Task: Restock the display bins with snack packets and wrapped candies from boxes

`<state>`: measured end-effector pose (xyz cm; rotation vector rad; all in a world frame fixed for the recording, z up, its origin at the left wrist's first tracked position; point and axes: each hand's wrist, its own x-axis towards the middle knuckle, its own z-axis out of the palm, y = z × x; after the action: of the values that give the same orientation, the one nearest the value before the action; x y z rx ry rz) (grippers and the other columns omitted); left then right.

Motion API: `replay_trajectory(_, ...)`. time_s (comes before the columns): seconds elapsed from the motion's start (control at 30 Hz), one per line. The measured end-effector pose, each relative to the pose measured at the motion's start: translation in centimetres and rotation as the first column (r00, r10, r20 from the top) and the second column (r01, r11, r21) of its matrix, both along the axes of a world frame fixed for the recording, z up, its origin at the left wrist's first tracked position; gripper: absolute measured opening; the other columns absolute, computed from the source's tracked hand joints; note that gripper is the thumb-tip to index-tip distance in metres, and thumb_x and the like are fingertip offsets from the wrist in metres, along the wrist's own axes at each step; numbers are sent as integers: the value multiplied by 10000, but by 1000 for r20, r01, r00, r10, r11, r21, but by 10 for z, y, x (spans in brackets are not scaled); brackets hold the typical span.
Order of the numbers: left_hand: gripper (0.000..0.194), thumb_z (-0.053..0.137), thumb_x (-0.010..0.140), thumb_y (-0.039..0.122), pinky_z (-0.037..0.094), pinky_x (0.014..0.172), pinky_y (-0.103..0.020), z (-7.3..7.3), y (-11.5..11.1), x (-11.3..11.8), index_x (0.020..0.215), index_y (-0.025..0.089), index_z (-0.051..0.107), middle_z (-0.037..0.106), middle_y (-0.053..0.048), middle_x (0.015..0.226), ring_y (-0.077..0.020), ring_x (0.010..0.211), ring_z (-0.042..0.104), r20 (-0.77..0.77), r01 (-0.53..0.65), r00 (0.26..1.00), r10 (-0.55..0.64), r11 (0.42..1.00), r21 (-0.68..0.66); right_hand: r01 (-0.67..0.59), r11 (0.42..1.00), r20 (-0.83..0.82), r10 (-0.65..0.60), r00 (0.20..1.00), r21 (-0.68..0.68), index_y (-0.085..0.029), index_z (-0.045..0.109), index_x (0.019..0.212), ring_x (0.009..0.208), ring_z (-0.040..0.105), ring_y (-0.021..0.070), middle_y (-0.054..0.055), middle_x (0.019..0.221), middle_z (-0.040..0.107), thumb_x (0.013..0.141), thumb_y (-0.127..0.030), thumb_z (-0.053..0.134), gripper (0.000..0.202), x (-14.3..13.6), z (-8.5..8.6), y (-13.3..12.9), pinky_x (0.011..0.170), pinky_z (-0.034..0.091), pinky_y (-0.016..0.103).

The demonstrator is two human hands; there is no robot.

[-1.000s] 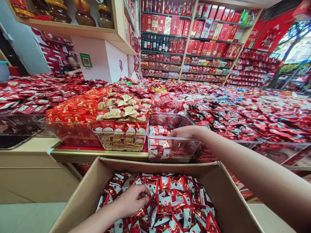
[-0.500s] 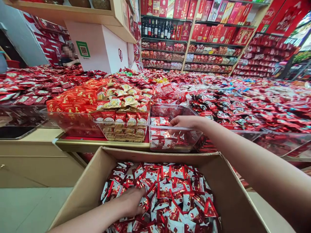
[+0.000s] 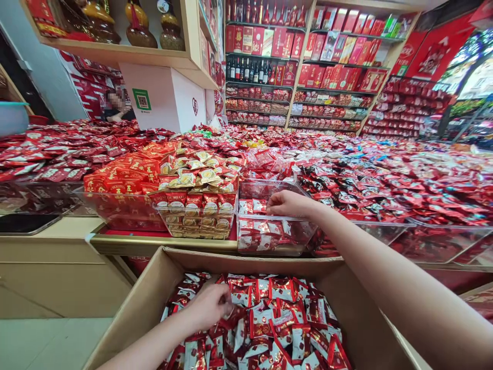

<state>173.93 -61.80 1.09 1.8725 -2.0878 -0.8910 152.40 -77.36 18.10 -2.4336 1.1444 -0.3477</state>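
My left hand (image 3: 213,307) is over the red and white candy packets (image 3: 262,321) in the open cardboard box (image 3: 134,308). Its fingers are curled together and partly blurred; a packet lies at the fingertips, though I cannot make out a firm hold. Above the clear plastic bin (image 3: 304,234) behind the box, my right hand (image 3: 287,204) has its fingers pinched together at a row of packets. What sits between those fingertips is hidden. Inside the bin, similar packets (image 3: 262,234) stand in rows on the left side.
Left of the bin are a bin of gold durian packets (image 3: 198,205) and orange-red bags (image 3: 127,177). A dark tablet (image 3: 29,223) lies on the left counter. Heaped sweets (image 3: 385,180) spread rightward. A person (image 3: 115,105) is at the back left.
The view has tilted up a little. My left hand has lifted slightly off the packets, its fingers drawn together. My right hand stays at the bin, now a bit higher over the packets.
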Motion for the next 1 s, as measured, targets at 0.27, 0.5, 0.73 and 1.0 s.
replay_trajectory(0.27,213,559,662,341,350,513,-187,37,1,-10,708,166,445,499,55,602,-75,532,441,-742,-247,629,233,964,93,93,931,479,95,873,-353,-199,548,849,639,506,105,12,732,577,757,-263,447,151,9,-12,110,587,394,230)
replay_trajectory(0.5,221,621,629,300,353,505,-179,35,10,-23,674,164,453,530,58,576,-62,516,463,-825,-191,462,325,945,265,-76,865,491,-207,846,497,-178,490,954,656,522,121,24,781,579,614,-380,612,414,24,-125,142,570,417,236)
replay_trajectory(0.73,183,569,693,315,423,652,-247,37,15,-28,789,180,492,599,15,738,-106,674,551,-902,-69,229,366,931,360,-248,650,616,-427,662,718,-164,474,671,516,466,72,-34,591,529,561,-353,660,286,29,-123,140,507,371,209)
replay_trajectory(1.0,370,660,590,174,417,787,-305,35,14,-32,921,160,494,594,-36,915,-160,843,542,-857,22,483,181,975,219,-207,682,617,-435,656,701,-185,477,749,525,447,79,-38,606,504,609,-395,605,283,21,-131,138,501,357,207)
